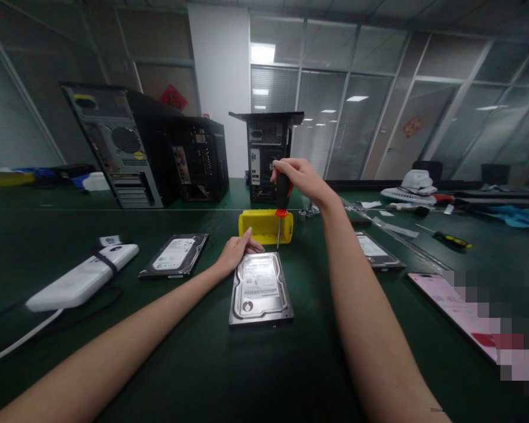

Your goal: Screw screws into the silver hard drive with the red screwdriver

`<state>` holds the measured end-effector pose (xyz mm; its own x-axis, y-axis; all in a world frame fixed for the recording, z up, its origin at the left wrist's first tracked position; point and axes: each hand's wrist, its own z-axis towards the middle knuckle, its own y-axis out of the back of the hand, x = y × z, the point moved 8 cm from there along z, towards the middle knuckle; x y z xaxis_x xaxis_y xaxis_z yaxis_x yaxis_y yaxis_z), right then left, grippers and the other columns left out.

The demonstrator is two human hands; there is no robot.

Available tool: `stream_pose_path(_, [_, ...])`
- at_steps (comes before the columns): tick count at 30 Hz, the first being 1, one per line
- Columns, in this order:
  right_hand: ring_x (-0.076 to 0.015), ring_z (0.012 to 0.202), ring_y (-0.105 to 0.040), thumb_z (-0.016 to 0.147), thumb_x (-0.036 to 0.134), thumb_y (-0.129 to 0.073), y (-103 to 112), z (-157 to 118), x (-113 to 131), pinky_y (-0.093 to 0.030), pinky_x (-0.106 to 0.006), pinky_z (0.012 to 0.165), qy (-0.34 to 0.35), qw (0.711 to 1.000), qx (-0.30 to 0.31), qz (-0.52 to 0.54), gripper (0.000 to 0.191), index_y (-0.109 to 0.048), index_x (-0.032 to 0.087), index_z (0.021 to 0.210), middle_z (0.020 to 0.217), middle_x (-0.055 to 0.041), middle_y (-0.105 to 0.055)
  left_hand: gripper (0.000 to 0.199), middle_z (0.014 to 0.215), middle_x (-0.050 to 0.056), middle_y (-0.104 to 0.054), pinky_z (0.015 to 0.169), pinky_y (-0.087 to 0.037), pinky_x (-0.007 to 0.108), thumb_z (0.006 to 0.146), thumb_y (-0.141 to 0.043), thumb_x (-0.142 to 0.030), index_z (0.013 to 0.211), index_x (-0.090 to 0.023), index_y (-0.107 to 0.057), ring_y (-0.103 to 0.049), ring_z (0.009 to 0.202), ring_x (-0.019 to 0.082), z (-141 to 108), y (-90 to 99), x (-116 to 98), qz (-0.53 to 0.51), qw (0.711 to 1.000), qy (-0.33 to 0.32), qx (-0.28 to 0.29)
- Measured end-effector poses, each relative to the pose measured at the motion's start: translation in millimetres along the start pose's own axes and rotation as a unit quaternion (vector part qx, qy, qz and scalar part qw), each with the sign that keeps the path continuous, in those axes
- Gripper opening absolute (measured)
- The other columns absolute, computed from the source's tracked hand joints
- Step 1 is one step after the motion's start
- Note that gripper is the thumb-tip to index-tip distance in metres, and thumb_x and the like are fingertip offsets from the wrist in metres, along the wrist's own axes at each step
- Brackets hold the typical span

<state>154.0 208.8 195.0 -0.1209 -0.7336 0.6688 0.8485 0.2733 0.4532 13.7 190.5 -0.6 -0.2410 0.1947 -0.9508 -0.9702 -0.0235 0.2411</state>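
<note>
My right hand [296, 176] is closed around the top of a black-and-red screwdriver [283, 197], holding it nearly upright. The shaft points down, its tip close to the far right corner of a silver hard drive [261, 285]; whether they touch I cannot tell. The drive lies label up on the table in front of me. At its far left corner rests my left hand [238, 251], thumb raised apart and fingers stretched along the far edge. Just behind stands a yellow plastic tray [264, 226], open side facing me, partly hidden by the screwdriver.
More hard drives lie left [176, 254] and right [377, 252] on the green table [180, 364]. A white power strip [86, 276] is at left, a pink phone [449, 308] at right. Behind stand computer cases [127, 147]. A yellow-black screwdriver [452, 239] lies far right.
</note>
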Motion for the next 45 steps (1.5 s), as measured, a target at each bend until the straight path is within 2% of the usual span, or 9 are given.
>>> stream_pose_path(3, [-0.0060,0.058,-0.053,0.094,0.034,-0.046,0,2,-2,-0.042,-0.017,0.051,0.007,1.000,-0.005,0.001,0.035,-0.059,0.011,0.071,0.071,-0.0036,-0.060,0.065,0.064,0.010,-0.072,0.063,-0.049,0.027,0.089,-0.037,-0.060,0.067,-0.011,-0.072,-0.065,0.059,0.018,1,-0.4,2,-0.002,1.000,0.005,0.002])
stream_pose_path(8, [-0.0074,0.060,-0.058,0.094,0.029,-0.047,-2,-1,-2,-0.045,-0.018,0.054,-0.021,0.998,0.005,0.055,0.028,-0.056,0.011,0.073,0.068,-0.0040,-0.061,0.064,0.064,0.010,-0.072,0.064,-0.049,0.027,0.090,-0.036,-0.058,0.067,-0.011,-0.073,-0.065,0.059,0.018,1,0.6,2,-0.002,1.000,0.003,0.002])
stream_pose_path(16, [-0.0122,0.059,-0.061,0.089,0.034,-0.054,1,1,-7,-0.048,-0.024,0.054,-0.012,0.999,-0.017,0.025,0.022,-0.059,0.012,0.091,0.066,-0.0045,-0.063,0.058,0.065,0.010,-0.072,0.065,-0.049,0.027,0.093,-0.037,-0.050,0.069,-0.011,-0.073,-0.065,0.059,0.017,-1,-0.2,1,-0.010,1.000,0.003,0.005])
stream_pose_path(22, [-0.0116,0.057,-0.062,0.089,0.025,-0.051,-1,1,-4,-0.049,-0.022,0.054,-0.010,0.999,-0.004,0.044,0.015,-0.058,0.012,0.085,0.063,-0.0041,-0.063,0.058,0.065,0.010,-0.072,0.066,-0.050,0.027,0.094,-0.037,-0.049,0.067,-0.011,-0.073,-0.065,0.059,0.016,-1,0.3,-1,-0.011,1.000,0.004,-0.002])
stream_pose_path(27, [-0.0092,0.055,-0.060,0.091,0.023,-0.047,-2,2,-7,-0.045,-0.018,0.048,-0.020,0.999,0.004,0.050,0.017,-0.059,0.011,0.084,0.062,-0.0032,-0.062,0.059,0.065,0.009,-0.072,0.066,-0.049,0.027,0.093,-0.037,-0.049,0.067,-0.011,-0.073,-0.065,0.059,0.016,-1,0.8,-1,-0.008,1.000,0.001,0.000])
stream_pose_path(32, [-0.0072,0.050,-0.057,0.093,0.023,-0.046,-3,3,-11,-0.042,-0.016,0.044,-0.053,0.996,-0.005,0.074,0.023,-0.053,0.013,0.074,0.057,-0.0009,-0.058,0.061,0.064,0.009,-0.072,0.064,-0.049,0.027,0.092,-0.036,-0.053,0.066,-0.012,-0.073,-0.065,0.059,0.017,1,0.0,2,-0.010,1.000,-0.002,0.004])
stream_pose_path(37, [-0.0060,0.049,-0.056,0.095,0.021,-0.043,-5,1,-9,-0.044,-0.015,0.046,-0.075,0.992,-0.001,0.100,0.029,-0.049,0.014,0.068,0.055,-0.0002,-0.056,0.061,0.063,0.009,-0.071,0.064,-0.049,0.026,0.092,-0.036,-0.054,0.066,-0.012,-0.072,-0.065,0.058,0.017,1,0.4,3,-0.009,1.000,0.001,0.002])
stream_pose_path(42, [-0.0063,0.053,-0.057,0.094,0.020,-0.046,-6,0,-10,-0.051,-0.018,0.055,-0.071,0.986,-0.007,0.150,0.025,-0.050,0.013,0.070,0.061,-0.0007,-0.058,0.061,0.062,0.009,-0.071,0.064,-0.050,0.026,0.092,-0.037,-0.053,0.065,-0.012,-0.072,-0.065,0.058,0.016,0,0.5,1,-0.014,1.000,0.006,-0.003])
stream_pose_path(45, [-0.0059,0.051,-0.054,0.092,0.022,-0.050,-4,2,-16,-0.051,-0.019,0.054,-0.066,0.982,-0.020,0.174,0.023,-0.052,0.013,0.071,0.061,0.0006,-0.054,0.061,0.063,0.009,-0.071,0.065,-0.050,0.026,0.092,-0.038,-0.053,0.066,-0.011,-0.073,-0.065,0.059,0.016,-1,-0.1,0,-0.017,1.000,0.005,-0.002])
